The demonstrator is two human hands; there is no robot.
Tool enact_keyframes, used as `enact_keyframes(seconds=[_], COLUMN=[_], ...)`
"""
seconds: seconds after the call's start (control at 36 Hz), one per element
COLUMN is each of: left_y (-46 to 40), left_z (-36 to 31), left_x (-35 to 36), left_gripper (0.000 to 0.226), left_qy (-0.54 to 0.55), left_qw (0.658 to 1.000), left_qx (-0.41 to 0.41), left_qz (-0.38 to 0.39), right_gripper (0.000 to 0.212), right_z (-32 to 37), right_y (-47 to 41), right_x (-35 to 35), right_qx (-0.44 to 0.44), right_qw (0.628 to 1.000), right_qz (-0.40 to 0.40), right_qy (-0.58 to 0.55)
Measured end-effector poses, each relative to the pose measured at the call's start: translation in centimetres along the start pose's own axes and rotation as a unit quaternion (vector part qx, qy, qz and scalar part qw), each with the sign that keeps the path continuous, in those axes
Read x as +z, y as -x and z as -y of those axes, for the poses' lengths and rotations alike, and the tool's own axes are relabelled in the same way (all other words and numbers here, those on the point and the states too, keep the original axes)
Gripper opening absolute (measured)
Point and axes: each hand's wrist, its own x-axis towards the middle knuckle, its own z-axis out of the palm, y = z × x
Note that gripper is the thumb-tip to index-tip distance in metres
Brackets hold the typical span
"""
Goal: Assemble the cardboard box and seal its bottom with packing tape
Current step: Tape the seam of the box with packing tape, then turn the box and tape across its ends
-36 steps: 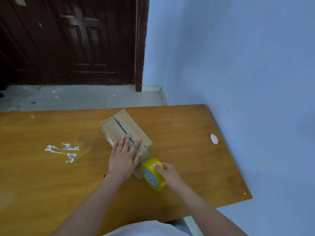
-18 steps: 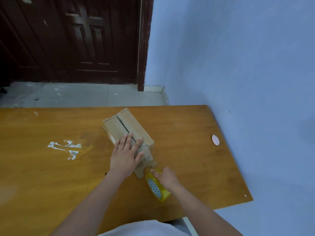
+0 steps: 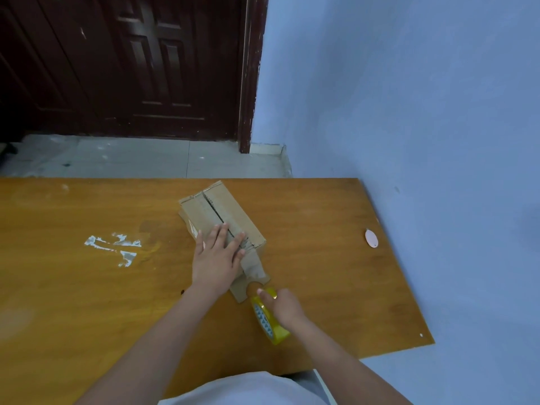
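A small brown cardboard box (image 3: 222, 211) lies on the wooden table (image 3: 321, 258), its closed flaps facing up with a dark seam down the middle. My left hand (image 3: 217, 258) presses flat on the near end of the flaps, fingers straight. My right hand (image 3: 285, 308) grips a yellow roll of packing tape (image 3: 267, 320) just in front of the box's near end. A stretch of brownish tape (image 3: 251, 276) runs from the roll up to the box's near face.
White paint smears (image 3: 114, 248) mark the table to the left of the box. A small pale oval tag (image 3: 371, 238) lies near the right edge, by the blue wall. A dark wooden door and tiled floor lie beyond the table's far edge.
My right hand has pulled the tape roll away from the box toward me, drawing out a length of tape. My left hand has stayed pressed on the flaps.
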Motion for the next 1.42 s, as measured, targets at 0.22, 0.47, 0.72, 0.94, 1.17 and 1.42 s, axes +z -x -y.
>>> enact_keyframes(seconds=[0.22, 0.47, 0.72, 0.94, 1.17, 1.42], left_y=[-0.2, 1.5, 3.6, 3.3, 3.1, 3.1], left_z=[-1.2, -2.6, -4.3, -4.7, -5.4, -5.8], left_x=[-0.9, -0.3, 1.7, 1.6, 0.6, 0.5], left_gripper=[0.057, 0.036, 0.12, 0.129, 0.129, 0.129], left_qy=[0.01, -0.004, -0.113, -0.131, -0.111, -0.084], left_qw=[0.979, 0.986, 0.991, 0.989, 0.991, 0.994], left_qx=[0.149, 0.122, 0.035, -0.001, -0.004, -0.014], left_qz=[-0.137, -0.115, 0.057, 0.066, 0.08, 0.063], right_gripper=[0.069, 0.071, 0.053, 0.059, 0.032, 0.056], right_z=[0.2, -0.1, -1.8, -2.0, -6.5, -14.5], right_y=[-0.2, -0.1, -2.0, -2.7, -9.3, -15.9], right_x=[-0.3, 0.0, 0.4, -1.8, -14.1, -23.4], right_qx=[-0.012, -0.037, -0.023, 0.057, -0.014, 0.102], right_qw=[0.999, 0.993, 0.982, 0.956, 0.987, 0.959], right_qz=[0.026, 0.008, 0.1, 0.204, -0.145, -0.263], right_qy=[-0.027, -0.108, -0.161, -0.203, -0.07, 0.026])
